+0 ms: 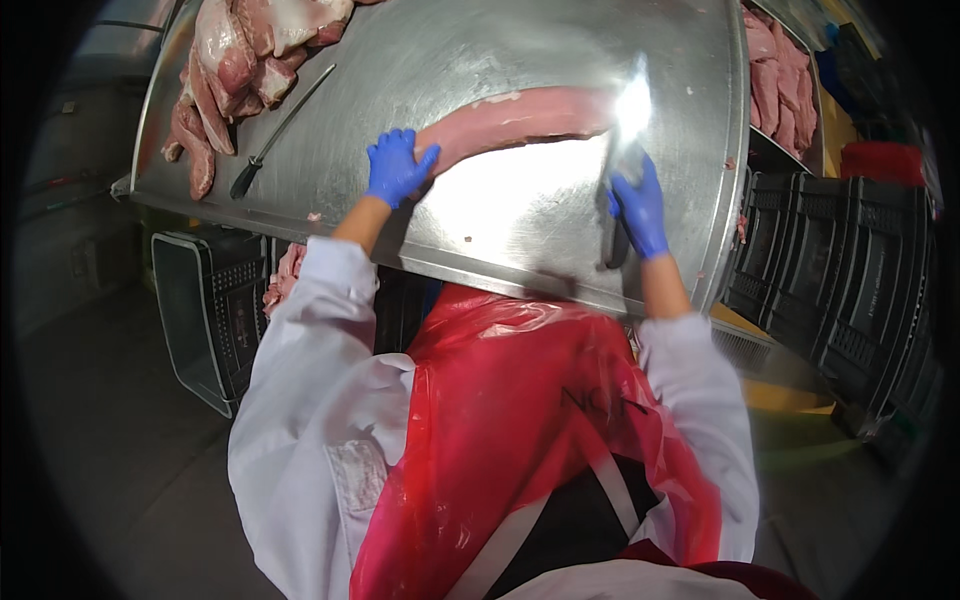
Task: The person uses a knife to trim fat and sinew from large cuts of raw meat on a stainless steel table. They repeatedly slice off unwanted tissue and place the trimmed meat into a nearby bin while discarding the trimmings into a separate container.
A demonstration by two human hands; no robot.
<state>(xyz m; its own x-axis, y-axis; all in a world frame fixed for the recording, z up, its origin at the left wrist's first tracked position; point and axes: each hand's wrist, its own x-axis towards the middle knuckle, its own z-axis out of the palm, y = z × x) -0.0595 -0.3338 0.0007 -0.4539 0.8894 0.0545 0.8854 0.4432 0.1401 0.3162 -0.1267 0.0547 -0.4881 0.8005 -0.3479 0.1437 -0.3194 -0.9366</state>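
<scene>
A long pink strip of meat [515, 115] lies across the steel table [380, 60]. My left hand [398, 170] in a blue glove rests on its left end, fingers spread. My right hand [637, 205], also gloved, is closed on a knife [628, 135] just past the right end of the strip; glare hides much of the blade. A sharpening rod [285, 130] with a black handle lies to the left, beside a pile of raw meat cuts [240, 50].
Behind the table's right edge is a container of meat pieces [778, 80], with stacked dark crates [830, 280] and a red object [880, 160]. An open crate [200, 320] stands below the table at left, near more meat [288, 270].
</scene>
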